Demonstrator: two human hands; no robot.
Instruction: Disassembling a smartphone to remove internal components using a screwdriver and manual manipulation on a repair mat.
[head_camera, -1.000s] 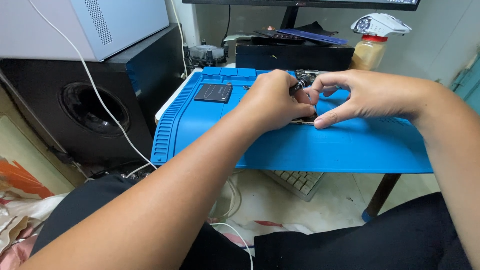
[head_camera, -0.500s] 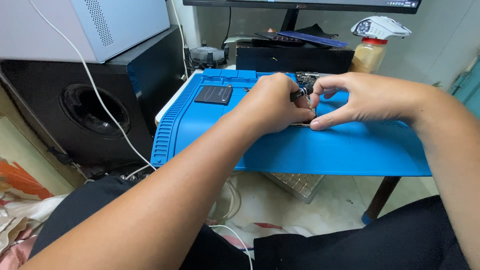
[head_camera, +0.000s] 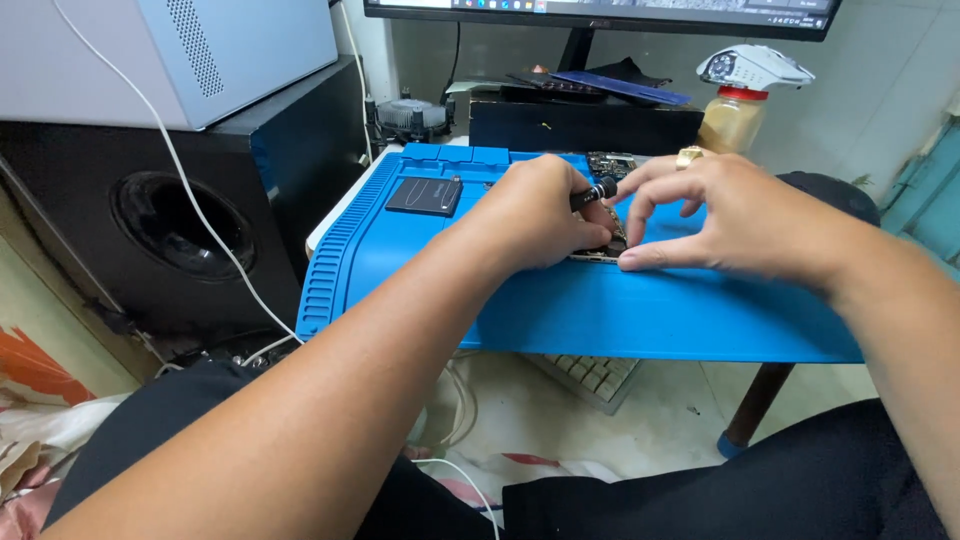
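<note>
The left hand has its grip clamped on a small black screwdriver over the circuit board mid-mat; the right hand, fingers spread, pins the board; best kept upright, pressed lightly.

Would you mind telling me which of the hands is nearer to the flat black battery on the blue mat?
Left. The left hand grips a small screwdriver just right of the battery; the right hand sits farther right, beyond the left one.
</note>
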